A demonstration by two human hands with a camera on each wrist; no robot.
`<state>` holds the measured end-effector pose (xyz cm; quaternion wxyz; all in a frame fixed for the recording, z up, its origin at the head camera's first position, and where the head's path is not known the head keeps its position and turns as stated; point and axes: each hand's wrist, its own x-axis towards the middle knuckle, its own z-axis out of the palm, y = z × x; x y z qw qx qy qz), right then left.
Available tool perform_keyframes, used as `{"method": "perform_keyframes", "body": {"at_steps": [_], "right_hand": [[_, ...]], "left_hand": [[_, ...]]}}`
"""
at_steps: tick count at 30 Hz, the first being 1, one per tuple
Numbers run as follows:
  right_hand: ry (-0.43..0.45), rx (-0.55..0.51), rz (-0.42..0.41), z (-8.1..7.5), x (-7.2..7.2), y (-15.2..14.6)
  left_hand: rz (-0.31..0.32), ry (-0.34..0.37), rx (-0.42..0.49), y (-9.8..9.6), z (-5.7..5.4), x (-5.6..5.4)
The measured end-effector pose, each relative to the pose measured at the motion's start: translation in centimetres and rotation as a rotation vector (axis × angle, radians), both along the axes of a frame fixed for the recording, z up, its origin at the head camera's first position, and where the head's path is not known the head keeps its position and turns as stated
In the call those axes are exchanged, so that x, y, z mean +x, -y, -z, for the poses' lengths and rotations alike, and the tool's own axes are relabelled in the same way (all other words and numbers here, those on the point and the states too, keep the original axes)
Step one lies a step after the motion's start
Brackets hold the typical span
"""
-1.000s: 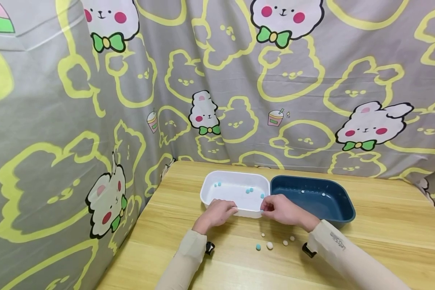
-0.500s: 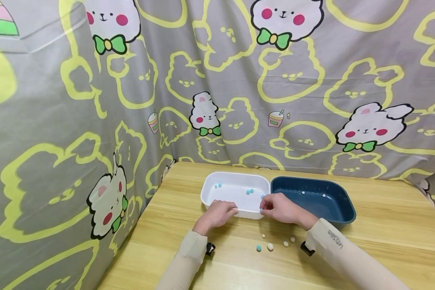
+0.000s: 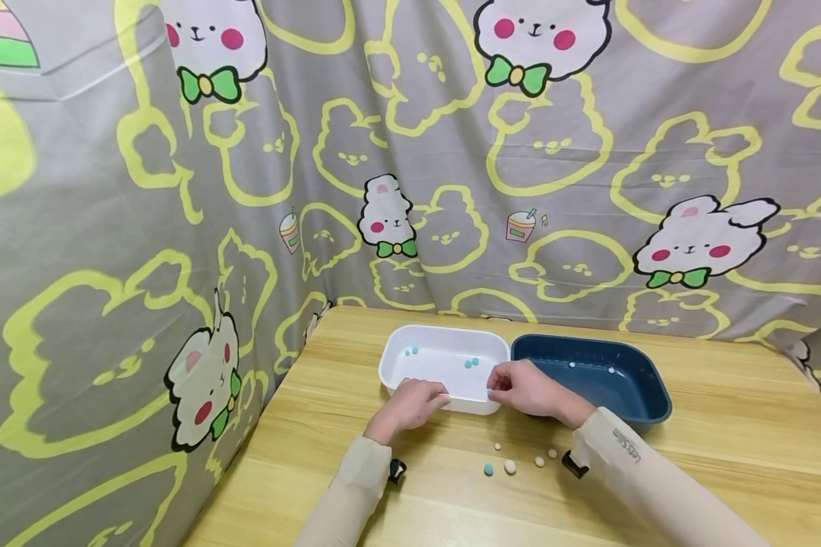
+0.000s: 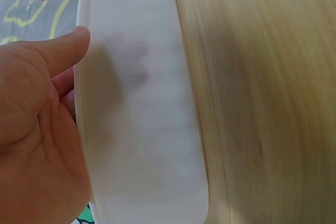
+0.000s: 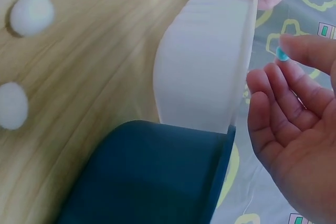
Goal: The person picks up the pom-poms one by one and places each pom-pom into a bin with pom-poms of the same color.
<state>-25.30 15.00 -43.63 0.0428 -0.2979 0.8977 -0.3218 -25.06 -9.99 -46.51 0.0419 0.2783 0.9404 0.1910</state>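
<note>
My left hand (image 3: 410, 403) holds the front rim of a white plastic tub (image 3: 445, 330), with the thumb outside and the fingers over the inner side. Above that tub's front right corner, my right hand (image 3: 530, 389) pinches a small blue pom-pom (image 5: 282, 53) between thumb and index finger. Its other fingers are loosely bent, as the right wrist view shows. Several blue pom-poms (image 3: 475, 362) lie spread inside the white tub.
A navy tub (image 3: 616, 391) stands against the white one's right side, with small white pom-poms (image 3: 612, 371) in it. In front, a blue pom-pom (image 3: 489, 469) and several white pom-poms (image 3: 510, 467) lie loose on the wooden table (image 3: 445, 509). A patterned curtain (image 3: 451, 152) hangs behind.
My right hand has shifted slightly left over the white tub's corner with the pom-pom, now covering a blue pom-pom seen there earlier. The left hand keeps its hold on the rim.
</note>
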Motion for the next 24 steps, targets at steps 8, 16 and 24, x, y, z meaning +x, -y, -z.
{"method": "perform_keyframes", "body": {"at_steps": [8,16,24], "right_hand": [[0.000,-0.015,-0.001,-0.4,-0.7,0.5],[-0.007,-0.019,-0.013,-0.7,-1.3,1.0],[0.011,0.004,-0.003,-1.0,-2.4,1.4]], "left_hand": [[0.005,-0.016,-0.009,0.0,0.1,-0.2],[0.009,-0.011,-0.004,0.1,0.1,-0.1],[0.008,-0.021,-0.014,0.0,0.1,-0.1]]}}
